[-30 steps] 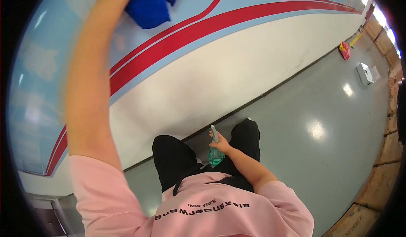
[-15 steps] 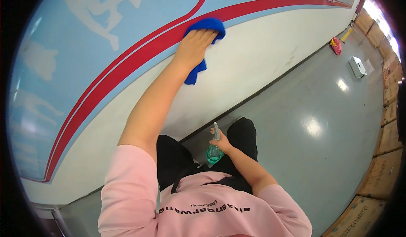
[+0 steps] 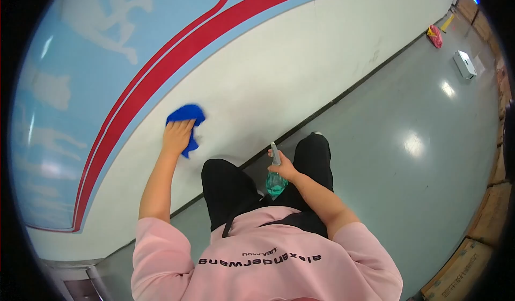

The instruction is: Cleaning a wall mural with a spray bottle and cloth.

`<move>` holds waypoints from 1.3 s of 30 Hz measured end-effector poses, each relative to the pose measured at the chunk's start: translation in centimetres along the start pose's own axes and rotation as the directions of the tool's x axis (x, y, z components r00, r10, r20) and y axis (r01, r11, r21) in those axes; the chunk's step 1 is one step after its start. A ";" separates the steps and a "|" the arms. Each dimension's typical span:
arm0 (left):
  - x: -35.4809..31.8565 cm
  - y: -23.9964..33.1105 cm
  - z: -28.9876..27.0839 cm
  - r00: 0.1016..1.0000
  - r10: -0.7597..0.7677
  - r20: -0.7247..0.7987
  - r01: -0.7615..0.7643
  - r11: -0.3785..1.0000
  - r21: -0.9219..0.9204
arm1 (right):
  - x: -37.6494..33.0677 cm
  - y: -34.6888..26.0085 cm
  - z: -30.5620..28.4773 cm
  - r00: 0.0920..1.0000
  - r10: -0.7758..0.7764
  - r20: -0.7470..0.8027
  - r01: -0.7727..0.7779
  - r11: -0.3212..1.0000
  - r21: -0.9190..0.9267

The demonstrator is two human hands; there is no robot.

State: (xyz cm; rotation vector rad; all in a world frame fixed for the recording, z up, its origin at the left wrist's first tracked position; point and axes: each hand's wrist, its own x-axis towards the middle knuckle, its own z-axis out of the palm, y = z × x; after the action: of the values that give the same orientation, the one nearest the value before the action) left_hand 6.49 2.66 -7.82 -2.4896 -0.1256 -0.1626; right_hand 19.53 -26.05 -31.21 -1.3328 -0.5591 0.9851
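Observation:
A blue cloth (image 3: pixel 188 113) lies pressed against the white lower part of the wall (image 3: pixel 257 81), under the fingers of my left hand (image 3: pixel 178 136). Its loose end hangs out beside the hand. My right hand (image 3: pixel 284 167) grips a spray bottle (image 3: pixel 276 184) by its neck, in front of my body between my knees. The bottle is clear with green liquid inside and has a pale grey spray head. Some of my right fingers are hidden behind the spray head.
A red curved stripe (image 3: pixel 204 32) and a light blue picture area cover the upper wall. Along the grey floor (image 3: pixel 386 156) lie a red bag (image 3: pixel 435 36), a yellow object (image 3: pixel 447 23) and a whitish box (image 3: pixel 465 65). Cardboard boxes (image 3: pixel 460 271) line the right side.
My left hand has moved with the cloth from the red stripe down and left onto the white wall. The view has shifted slightly; my right hand still holds the spray bottle.

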 end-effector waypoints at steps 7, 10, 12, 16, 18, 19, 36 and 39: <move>-10.8 -2.5 1.6 0.999 0.028 -0.029 -0.025 0.994 0.109 | 0.0 -0.6 -0.1 1.000 -0.011 0.017 0.011 1.000 0.004; -10.4 -1.0 1.1 0.999 -0.046 0.009 0.045 0.995 0.087 | 0.4 -0.2 -0.4 1.000 -0.022 0.014 0.023 0.999 -0.029; -9.4 -0.2 0.8 0.981 -0.091 0.173 0.088 0.996 0.023 | 0.4 -0.3 -0.3 0.998 -0.060 0.000 0.059 0.992 -0.109; -2.3 2.6 -0.6 0.999 0.030 0.015 -0.031 0.999 0.017 | 0.3 -1.3 -0.5 0.997 -0.054 0.047 0.057 0.995 -0.079; 2.0 4.4 -1.3 0.998 0.055 -0.014 -0.055 0.998 -0.040 | 0.2 -1.7 -0.6 0.998 -0.034 0.048 0.039 0.995 -0.091; 4.4 5.4 -2.1 0.997 0.075 -0.010 -0.075 0.994 -0.082 | 0.1 -1.8 -0.7 0.999 -0.023 0.041 0.027 0.994 -0.103; 13.8 10.3 0.7 0.963 0.210 -0.171 -0.203 0.977 0.057 | -0.4 -2.1 -0.2 0.999 0.049 -0.002 -0.049 0.998 -0.028; 13.6 9.8 0.5 0.938 0.227 -0.262 -0.210 0.973 0.092 | -0.3 -2.2 -0.2 0.999 0.046 0.028 -0.045 0.999 -0.015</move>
State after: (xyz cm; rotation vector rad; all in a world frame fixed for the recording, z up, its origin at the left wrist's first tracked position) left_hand 21.26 -4.10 -12.00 -2.3709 0.2567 -0.3965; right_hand 20.18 -26.28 -29.09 -1.3511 -0.5604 1.0404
